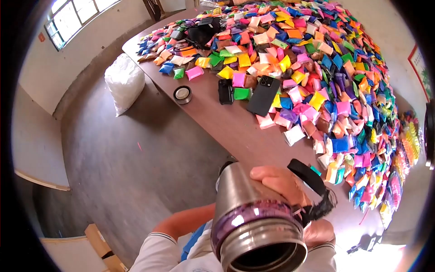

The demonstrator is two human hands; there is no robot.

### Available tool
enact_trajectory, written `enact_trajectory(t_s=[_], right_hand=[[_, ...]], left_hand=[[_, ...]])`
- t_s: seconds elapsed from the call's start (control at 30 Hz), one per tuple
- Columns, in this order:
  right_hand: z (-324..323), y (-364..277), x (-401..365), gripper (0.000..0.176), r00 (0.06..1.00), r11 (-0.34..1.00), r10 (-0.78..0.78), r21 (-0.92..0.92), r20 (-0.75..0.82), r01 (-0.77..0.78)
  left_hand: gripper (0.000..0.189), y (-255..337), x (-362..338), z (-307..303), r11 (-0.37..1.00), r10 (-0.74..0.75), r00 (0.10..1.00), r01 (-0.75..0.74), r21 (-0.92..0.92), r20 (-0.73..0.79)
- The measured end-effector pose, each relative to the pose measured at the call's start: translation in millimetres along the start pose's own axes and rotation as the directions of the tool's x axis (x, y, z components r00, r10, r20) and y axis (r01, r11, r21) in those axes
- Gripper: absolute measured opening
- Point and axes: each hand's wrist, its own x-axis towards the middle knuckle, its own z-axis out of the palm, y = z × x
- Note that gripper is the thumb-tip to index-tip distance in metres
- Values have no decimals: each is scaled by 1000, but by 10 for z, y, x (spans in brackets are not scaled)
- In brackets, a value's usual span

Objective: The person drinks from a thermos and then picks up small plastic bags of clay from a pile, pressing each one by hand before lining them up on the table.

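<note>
A stainless steel thermos bottle (238, 186) with a purple band is tilted close to the camera, its open mouth facing me. My right hand (283, 183) is closed around its side, fingers wrapped over the metal. A black strap (308, 177) loops out beside that hand. My left forearm (192, 222) reaches behind the bottle, which hides the left hand and its fingers. A round steel lid (182, 94) rests near the table edge, apart from both hands.
Many colourful small packets (317, 99) are heaped across the brown table (217, 122). A black phone (263, 96), a small black case (225, 92) and a black bag (204, 32) lie among them. A white plastic sack (124, 84) stands beside the table. Cardboard (98, 240) sits at lower left.
</note>
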Motion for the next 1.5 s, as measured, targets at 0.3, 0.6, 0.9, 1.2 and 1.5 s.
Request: enact_trajectory(t_s=[0.3,0.6,0.9,1.2,1.5], right_hand=[[-183,-432,27,35,973,971,217,-84,-73,-223],[-311,-601,-9,36,951,972,196,-83,-238,-221],[-344,-770,-30,34,919,967,150,-141,-365,-214],[-432,-887,-71,32,927,959,179,-152,-330,-239],[-517,-916,0,30,940,965,151,-161,-306,-207]], left_hand=[[38,84,69,55,998,26,1000,-25,54,-8],[37,134,97,70,992,47,999,-47,113,1],[36,153,144,61,981,88,996,-85,174,-10],[30,172,191,56,881,398,917,-392,264,32],[21,95,200,149,530,495,867,-354,771,57]])
